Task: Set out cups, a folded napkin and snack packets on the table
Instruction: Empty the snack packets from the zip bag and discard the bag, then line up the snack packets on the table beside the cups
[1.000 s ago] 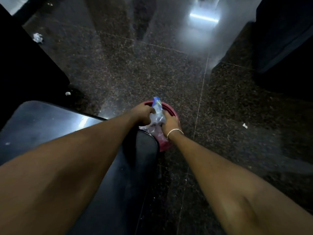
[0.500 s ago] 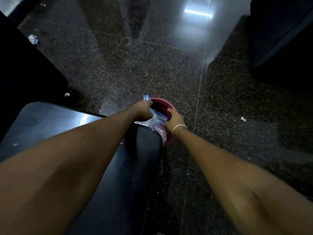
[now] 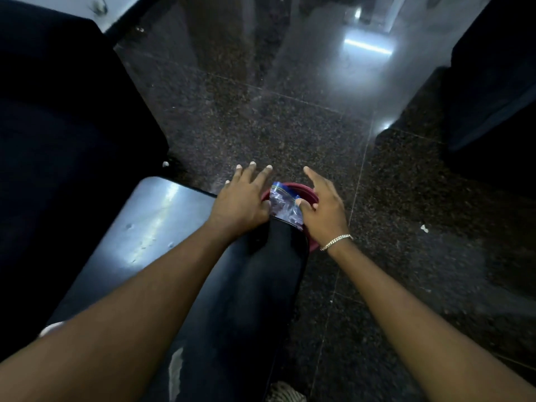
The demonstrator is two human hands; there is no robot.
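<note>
A clear zip bag [image 3: 282, 206] with a blue seal strip stands in a red round container [image 3: 303, 188] on the floor, just past my knee. My left hand [image 3: 240, 201] hovers at the bag's left side with its fingers spread straight; its thumb is hidden. At the bag's right side is my right hand [image 3: 323, 210], fingers stretched out and thumb resting on the bag's edge. The bag's contents are too blurred to identify. No cups or napkin are in view.
A dark glossy table [image 3: 150, 224] sits low at my left. My leg in dark trousers [image 3: 255, 288] covers the container's near part. Dark seating stands at left [image 3: 58, 126] and far right [image 3: 499, 82]. Small white scraps [image 3: 424, 228] lie on the polished granite floor.
Both hands gripped the bag at the red container before; now their fingers have spread out straight and the bag sits lower in the container.
</note>
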